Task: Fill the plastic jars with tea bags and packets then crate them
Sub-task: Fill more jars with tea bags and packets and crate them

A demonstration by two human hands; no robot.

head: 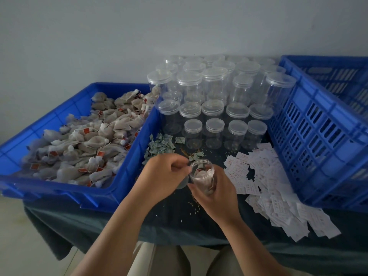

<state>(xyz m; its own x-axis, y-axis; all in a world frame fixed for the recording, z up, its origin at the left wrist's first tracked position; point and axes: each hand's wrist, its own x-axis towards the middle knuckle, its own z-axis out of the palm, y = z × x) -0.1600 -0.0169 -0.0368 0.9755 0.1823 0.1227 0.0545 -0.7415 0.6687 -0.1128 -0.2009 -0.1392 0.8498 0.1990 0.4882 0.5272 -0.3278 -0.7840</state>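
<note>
Clear plastic jar [202, 177], lid off, one item, held tilted just above the cloth [159, 222] at near centre. Contents: several pale tea bags bunched low against its wall; whether any packet is in yet cannot be told. Holder: right hand [217, 194], fingers and thumb wrapped round the jar's lower body from the near side. Attendant: left hand [165, 174], fingers curled at the jar's mouth, tips touching the rim; whether they pinch a bag, a string or nothing cannot be told. Supply, left: blue bin [59, 192] heaped with tea bags [89, 136], strings and red tags tangled. Supply, centre: green packets [159, 145] in a loose pile just beyond the left hand. Supply, right: white packets [268, 184] spread toward the near edge. Stock, far centre: lidded jars [211, 100] in rows, apparently empty. Destination, right: blue slatted crate [318, 136], its floor out of view. Step in hand, as judged: seating bags in the jar. Handling notes: keep the right hand's grip low so the mouth stays free; press bags down by their bodies, not their strings (tags left over the rim would likely foul the lid); tuck every tag inside, then add packets. Grains [191, 202] on the cloth suggest the bags shed, so press gently.
</note>
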